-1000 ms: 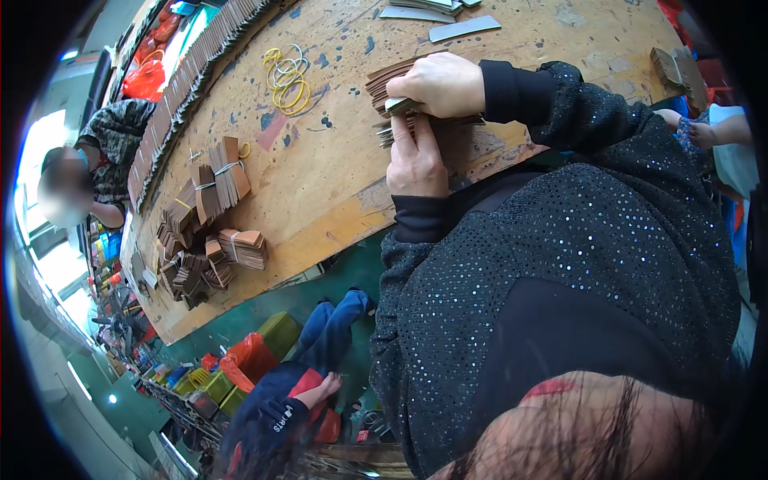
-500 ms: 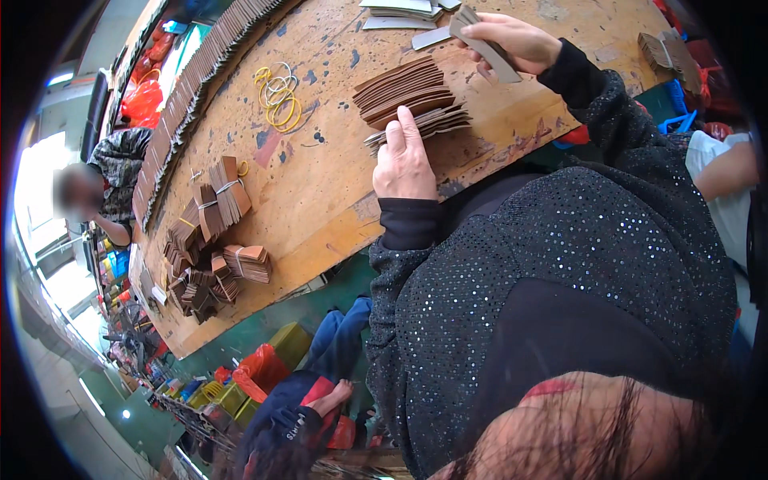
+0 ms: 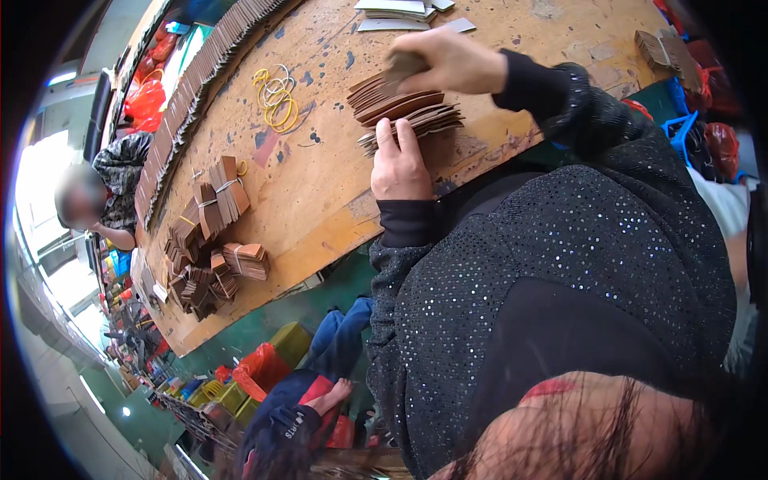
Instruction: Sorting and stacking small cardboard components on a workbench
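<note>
My left hand rests at the near side of a row of thin brown strips, its first fingers stretched out against the greyish lower strips. My right hand is closed round a small bundle of strips, grey-brown and smeared by motion. It hangs over the far left end of the row, and the frame does not show clearly whether the bundle touches it. The strips in the row stand close together, fanned slightly, on a worn wooden table.
Yellow and white rubber bands lie left of the row. Tied brown bundles cluster at the table's left, beside a long line of strips. White pieces lie at the far edge, another bundle at right. Two people sit nearby.
My right hand has moved left and nearer, carrying its bundle from right of the row to above it. My left hand stays at the row, its fingers slightly shifted.
</note>
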{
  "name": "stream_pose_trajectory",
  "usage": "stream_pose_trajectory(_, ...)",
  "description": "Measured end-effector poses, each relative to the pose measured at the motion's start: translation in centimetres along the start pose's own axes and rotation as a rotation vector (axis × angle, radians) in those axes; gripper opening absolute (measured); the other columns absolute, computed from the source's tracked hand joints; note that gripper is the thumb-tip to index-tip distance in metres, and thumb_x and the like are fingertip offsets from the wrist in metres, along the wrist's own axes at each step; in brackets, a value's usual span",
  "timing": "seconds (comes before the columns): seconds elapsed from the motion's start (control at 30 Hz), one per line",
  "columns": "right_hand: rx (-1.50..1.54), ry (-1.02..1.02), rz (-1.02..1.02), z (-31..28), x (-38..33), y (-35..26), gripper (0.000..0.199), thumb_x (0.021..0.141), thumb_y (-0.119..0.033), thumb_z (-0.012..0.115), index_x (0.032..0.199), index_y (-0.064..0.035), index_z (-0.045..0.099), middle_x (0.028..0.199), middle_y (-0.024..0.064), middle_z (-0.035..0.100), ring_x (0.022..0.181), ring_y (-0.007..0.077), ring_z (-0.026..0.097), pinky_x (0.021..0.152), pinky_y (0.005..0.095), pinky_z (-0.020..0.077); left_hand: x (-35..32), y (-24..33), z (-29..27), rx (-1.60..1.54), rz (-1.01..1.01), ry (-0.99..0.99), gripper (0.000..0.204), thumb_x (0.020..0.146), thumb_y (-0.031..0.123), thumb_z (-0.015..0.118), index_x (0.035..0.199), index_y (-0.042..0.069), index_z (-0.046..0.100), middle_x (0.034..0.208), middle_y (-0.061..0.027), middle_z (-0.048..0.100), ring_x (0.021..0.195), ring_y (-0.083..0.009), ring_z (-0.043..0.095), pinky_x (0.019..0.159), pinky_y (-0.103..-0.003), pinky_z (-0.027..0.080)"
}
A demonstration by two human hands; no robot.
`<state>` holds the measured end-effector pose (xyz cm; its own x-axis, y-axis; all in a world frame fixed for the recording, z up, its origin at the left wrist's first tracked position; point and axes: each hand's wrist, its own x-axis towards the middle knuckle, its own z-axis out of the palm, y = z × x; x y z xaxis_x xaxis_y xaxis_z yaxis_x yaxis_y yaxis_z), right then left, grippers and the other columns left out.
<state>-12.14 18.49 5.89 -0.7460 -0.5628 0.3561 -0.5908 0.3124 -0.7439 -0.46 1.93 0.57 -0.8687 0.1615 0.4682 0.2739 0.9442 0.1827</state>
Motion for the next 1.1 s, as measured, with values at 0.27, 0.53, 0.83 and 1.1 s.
stream_pose_trajectory(0.27,-0.353,-0.294,-0.021,5.3,3.1,-1.4,0.031,0.073,-0.025,0.070,0.094,-0.0052,0.059,0.077,0.0177,0.063,0.074,0.0368,0.062,0.064,0.0422,0.0495,-0.5,-0.2,0.3,-0.024,-0.038,-0.014,0.039,0.074,-0.002,0.053,0.113,0.005,0.056,0.113,-0.0150,0.056,0.078,-0.0311,0.062,0.062,-0.036,0.052)
stream_pose_trajectory(0.53,-0.460,-0.376,-0.071,3.9,2.5,-1.3,0.023,0.072,-0.013,0.065,0.091,-0.0041,0.057,0.075,0.0169,0.063,0.074,0.0364,0.062,0.062,0.0435,0.0490,-0.7,-0.5,0.5,-0.075,-0.028,0.014,0.043,0.073,-0.004,0.051,0.115,0.004,0.055,0.115,-0.0165,0.055,0.083,-0.0304,0.063,0.068,-0.035,0.053)
stream_pose_trajectory(0.83,-0.346,-0.306,-0.102,3.8,1.8,0.1,0.022,0.074,-0.014,0.065,0.091,-0.0051,0.055,0.072,0.0171,0.061,0.071,0.0376,0.061,0.061,0.0441,0.0488,-0.3,0.0,0.2,-0.074,-0.070,-0.058,0.042,0.076,-0.002,0.052,0.117,0.004,0.053,0.125,-0.0195,0.050,0.085,-0.0317,0.063,0.069,-0.035,0.054)
stream_pose_trajectory(1.1,0.861,0.052,0.662,-1.6,-1.5,1.5,0.028,0.091,-0.020,0.058,0.111,-0.0019,0.051,0.086,0.0076,0.061,0.074,0.0129,0.062,0.065,0.0278,0.0529,0.2,-0.7,-0.8,-0.026,-0.011,-0.148,0.043,0.076,-0.001,0.052,0.119,0.005,0.053,0.118,-0.0120,0.052,0.079,-0.0265,0.064,0.067,-0.034,0.053)
